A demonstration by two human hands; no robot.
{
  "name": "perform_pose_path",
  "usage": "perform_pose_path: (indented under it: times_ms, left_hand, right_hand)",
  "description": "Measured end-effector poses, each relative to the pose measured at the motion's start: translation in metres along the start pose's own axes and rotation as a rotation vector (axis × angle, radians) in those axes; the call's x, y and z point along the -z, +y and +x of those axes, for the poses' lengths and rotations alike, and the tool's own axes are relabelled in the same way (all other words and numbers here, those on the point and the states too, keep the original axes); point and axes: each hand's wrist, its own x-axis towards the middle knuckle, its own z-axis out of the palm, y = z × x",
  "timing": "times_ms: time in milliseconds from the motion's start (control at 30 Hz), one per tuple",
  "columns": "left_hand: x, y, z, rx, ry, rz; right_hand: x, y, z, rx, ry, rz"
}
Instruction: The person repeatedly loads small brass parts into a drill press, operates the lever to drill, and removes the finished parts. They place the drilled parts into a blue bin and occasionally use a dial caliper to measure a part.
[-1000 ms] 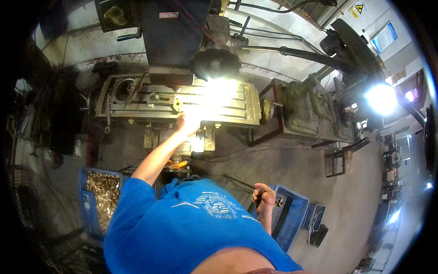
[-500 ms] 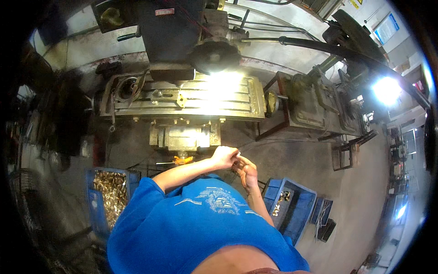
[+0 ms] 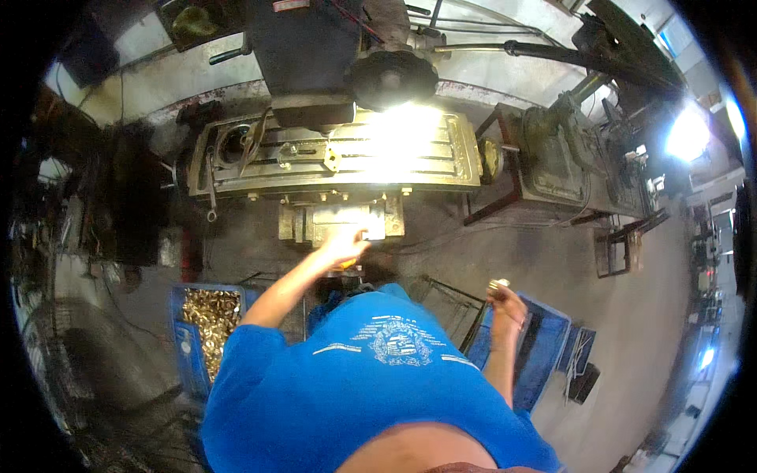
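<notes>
My right hand is out to the right, above the blue bin there, with its fingers closed on a small shiny metal part. In front of me, my left hand reaches over the front of the machine's base, just above an orange handle. Its fingers look curled together, bright and slightly smeared; what they hold, if anything, cannot be made out. Beyond it lies the slotted metal machine table, with a small brass-coloured fixture piece on top under a bright lamp glare.
On the left stands a blue bin filled with brass-coloured parts. The right-hand blue bin sits beside a small dark box. A wrench hangs at the table's left end. A dark metal bench stands to the right.
My hands were together in front of my chest and have parted. The right one moved right with the small metal part; the left moved left and forward toward the machine. The view shifted slightly.
</notes>
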Motion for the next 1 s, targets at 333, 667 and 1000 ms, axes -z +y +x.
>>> perform_pose_path:
  times_ms: [333,667,1000]
  left_hand:
    - [0.013,-0.066,-0.062,0.323,-0.394,0.349]
    - [-0.002,-0.043,-0.051,0.018,-0.299,0.594]
    - [0.074,0.062,-0.059,-0.717,0.082,0.275]
  right_hand:
    - [0.203,0.076,-0.067,0.316,-0.369,-2.001]
    - [0.003,0.012,0.015,0.028,-0.062,-0.932]
    - [-0.2,0.003,0.057,-0.124,-1.304,-1.026]
